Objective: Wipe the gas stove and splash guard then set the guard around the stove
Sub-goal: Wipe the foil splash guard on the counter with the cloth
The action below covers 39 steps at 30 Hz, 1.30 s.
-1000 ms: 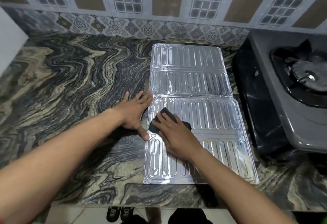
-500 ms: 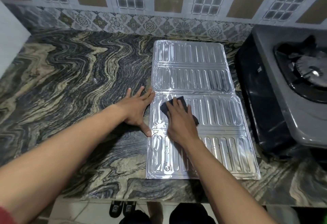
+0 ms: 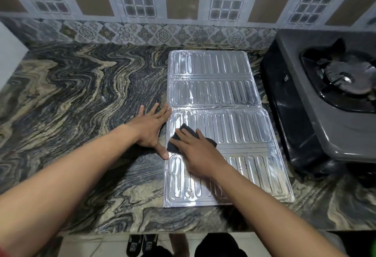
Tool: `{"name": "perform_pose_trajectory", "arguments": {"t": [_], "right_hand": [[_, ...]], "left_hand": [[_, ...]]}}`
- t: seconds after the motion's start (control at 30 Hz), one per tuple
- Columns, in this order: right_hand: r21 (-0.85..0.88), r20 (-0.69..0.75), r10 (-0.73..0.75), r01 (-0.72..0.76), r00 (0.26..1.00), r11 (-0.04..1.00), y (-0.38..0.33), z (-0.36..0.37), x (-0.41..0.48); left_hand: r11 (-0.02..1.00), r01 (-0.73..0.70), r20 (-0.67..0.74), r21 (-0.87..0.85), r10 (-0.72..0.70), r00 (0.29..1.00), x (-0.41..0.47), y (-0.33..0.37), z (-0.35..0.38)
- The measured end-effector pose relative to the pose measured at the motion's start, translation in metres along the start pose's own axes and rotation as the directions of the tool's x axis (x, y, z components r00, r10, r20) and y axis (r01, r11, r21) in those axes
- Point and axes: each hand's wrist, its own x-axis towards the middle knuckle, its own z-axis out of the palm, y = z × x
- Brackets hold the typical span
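Observation:
The ribbed silver splash guard lies unfolded and flat on the marbled counter, left of the grey gas stove. A dark cloth rests on the guard's near panel by its left edge. My right hand presses flat on the cloth with straight fingers. Beside it, my left hand lies flat on the counter against the guard's left edge, fingers spread, thumb touching the edge. The stove's burner shows at the far right.
A patterned tiled wall runs along the back of the counter. A white object stands at the far left. The counter's front edge is near me, with sandals on the floor below.
My right hand slid the cloth away from me across the near panel, then back left toward the guard's edge. My left hand stays in place.

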Motion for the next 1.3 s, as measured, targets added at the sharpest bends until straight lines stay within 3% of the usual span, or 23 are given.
{"name": "perform_pose_trajectory", "arguments": {"t": [0.2,0.4,0.7,0.9,1.07,1.3], "right_hand": [[0.064,-0.103,0.225,-0.219,0.969,0.974,0.021,-0.013,0.031],[0.111,-0.184,0.368,-0.353,0.911,0.929,0.069,-0.016,0.002],[0.115,-0.160,0.645,-0.635,0.747,0.764,0.109,-0.022,-0.063],[0.102,-0.225,0.670,-0.667,0.708,0.738,0.099,-0.006,-0.081],[0.109,-0.223,0.682,-0.677,0.697,0.728,0.102,-0.006,-0.074],[0.106,-0.211,0.658,-0.652,0.723,0.750,0.103,-0.011,-0.073]], "left_hand": [[1.000,0.003,0.010,0.005,-0.004,1.000,0.002,0.000,0.000],[1.000,0.013,0.027,0.008,-0.014,1.000,0.004,-0.001,0.000],[0.999,0.026,0.037,0.027,-0.027,0.999,0.005,0.002,-0.002],[1.000,-0.028,0.006,0.013,0.028,1.000,-0.002,0.013,-0.003],[0.983,-0.162,-0.079,0.082,0.168,0.983,-0.027,0.024,0.022],[0.982,-0.122,-0.030,0.148,0.127,0.991,-0.039,0.033,0.049]]}}
